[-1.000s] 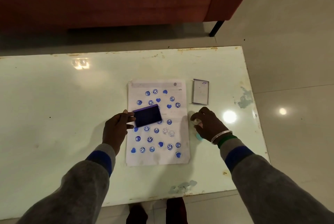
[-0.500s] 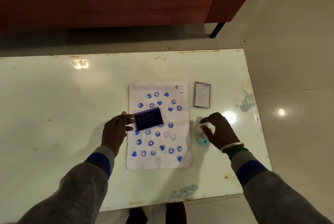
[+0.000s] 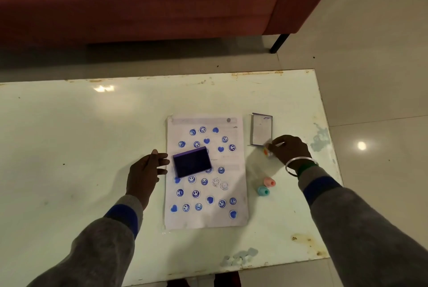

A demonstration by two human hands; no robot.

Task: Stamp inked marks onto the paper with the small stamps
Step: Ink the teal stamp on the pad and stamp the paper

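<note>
The paper [image 3: 206, 173] lies flat on the table [image 3: 69, 147], between the two hands, already crowded with blue smileys and hearts from top to bottom. The left hand [image 3: 144, 172] sits at its left edge, fingers loosely spread and empty, fingertips just beside the ink pad [image 3: 192, 161]. That looks like a steadying post: it can stop the pad or the sheet from sliding when a stamp comes down. The pad itself rests on the sheet, tilted, dark face up, within easy reach of either hand.

Over to the right hand [image 3: 290, 151], off the sheet's right edge: fingers pinched narrow around a small orange-tipped stamp [image 3: 266, 152], right by the near corner of the pad's lid [image 3: 261, 129]. Whether the stamp is lifted or touching the table, I cannot tell. Nearer the body than that hand, a pink stamp [image 3: 269, 182] and a teal stamp [image 3: 263, 191] lie on their sides, touching or nearly so, parked just beside the paper.

Room to work, then. The route from the right hand to the pad crosses open table and printed paper, nothing standing in the way. Free paper is scarce: a strip along the right margin, a gap right of the pad, a band at the bottom edge. The table's right edge is near the right wrist, so a rolling stamp could escape that way.
</note>
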